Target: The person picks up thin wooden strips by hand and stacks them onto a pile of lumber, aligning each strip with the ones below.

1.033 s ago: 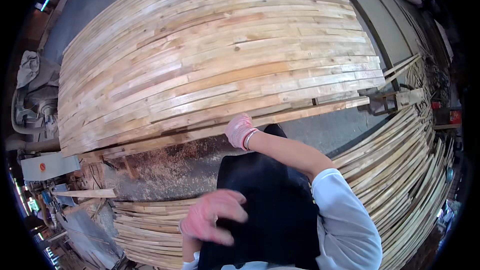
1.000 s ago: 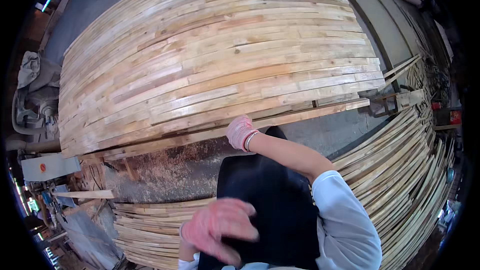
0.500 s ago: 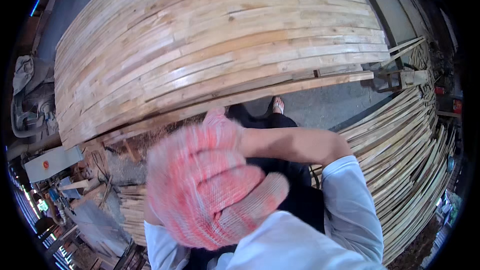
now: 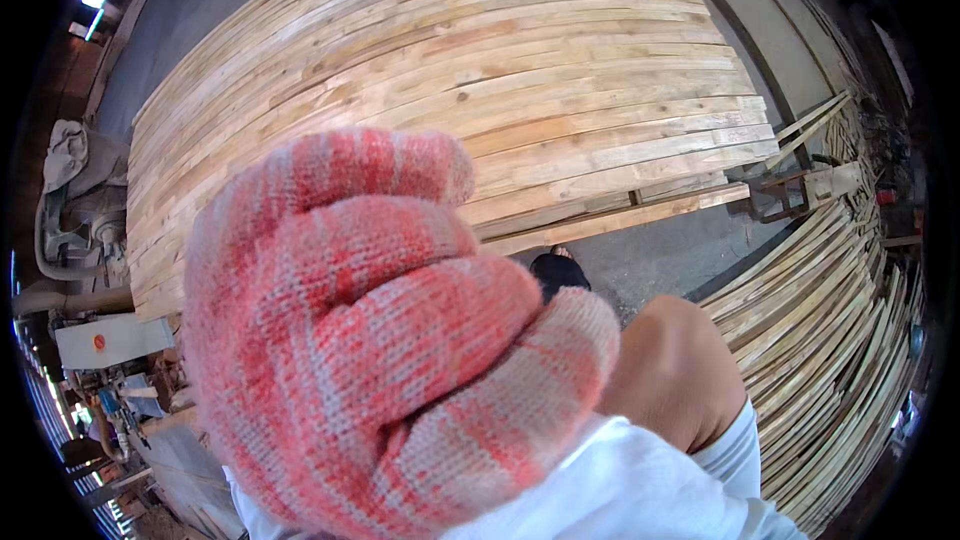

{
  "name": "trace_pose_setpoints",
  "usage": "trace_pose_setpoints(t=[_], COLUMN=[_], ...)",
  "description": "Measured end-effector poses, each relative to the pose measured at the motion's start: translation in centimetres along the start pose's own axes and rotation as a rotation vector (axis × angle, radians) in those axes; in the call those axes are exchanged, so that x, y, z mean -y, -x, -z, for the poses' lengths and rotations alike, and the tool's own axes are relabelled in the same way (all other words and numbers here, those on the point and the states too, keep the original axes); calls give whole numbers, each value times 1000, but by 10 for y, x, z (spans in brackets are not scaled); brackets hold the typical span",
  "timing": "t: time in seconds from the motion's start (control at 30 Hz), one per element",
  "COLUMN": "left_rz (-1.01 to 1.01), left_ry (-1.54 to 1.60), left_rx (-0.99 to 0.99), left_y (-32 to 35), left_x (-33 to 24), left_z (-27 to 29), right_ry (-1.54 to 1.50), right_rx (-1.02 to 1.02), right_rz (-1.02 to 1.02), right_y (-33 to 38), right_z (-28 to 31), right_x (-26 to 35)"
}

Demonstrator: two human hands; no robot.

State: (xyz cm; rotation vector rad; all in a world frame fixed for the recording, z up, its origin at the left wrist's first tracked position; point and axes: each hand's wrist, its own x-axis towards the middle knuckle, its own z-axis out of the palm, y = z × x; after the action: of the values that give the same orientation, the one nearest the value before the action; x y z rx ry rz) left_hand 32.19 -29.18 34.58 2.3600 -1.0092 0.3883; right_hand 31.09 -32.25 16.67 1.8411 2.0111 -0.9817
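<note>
My left hand (image 4: 370, 340), in a red and grey knit glove, is raised close to the view and fills much of its middle and left. Its fingers are curled and closed; anything inside them is hidden. From the right sleeve, my right forearm (image 4: 670, 365) bends in behind this glove, which hides my right hand. Beyond the hands lies a broad layer of pale wooden strips (image 4: 590, 70), set edge to edge. A single strip (image 4: 690, 205) runs along its near edge, slightly apart at the right.
Long narrow wooden slats (image 4: 810, 330) are heaped at the right. A grey box with a red button (image 4: 115, 340) stands at the left, below some machinery (image 4: 80, 220). My foot (image 4: 562, 252) is on the grey floor (image 4: 660, 250) by the strips' near edge.
My left fist has come up closer to the view and looks larger. The right glove and most of the right forearm, visible before, are now behind it. The view has shifted slightly.
</note>
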Motion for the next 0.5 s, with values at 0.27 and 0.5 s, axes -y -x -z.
trace_pose_setpoints(t=[0.27, 0.5], left_rz=[-13, 91], left_ry=[35, 227], left_rx=[98, 200], left_y=[-12, 20], left_x=[-6, 7], left_z=[5, -19], right_ry=[-85, -116], right_rx=[-60, -101], right_rz=[-40, -123], right_y=[8, 9], right_z=[-13, -15], right_x=[-16, -28])
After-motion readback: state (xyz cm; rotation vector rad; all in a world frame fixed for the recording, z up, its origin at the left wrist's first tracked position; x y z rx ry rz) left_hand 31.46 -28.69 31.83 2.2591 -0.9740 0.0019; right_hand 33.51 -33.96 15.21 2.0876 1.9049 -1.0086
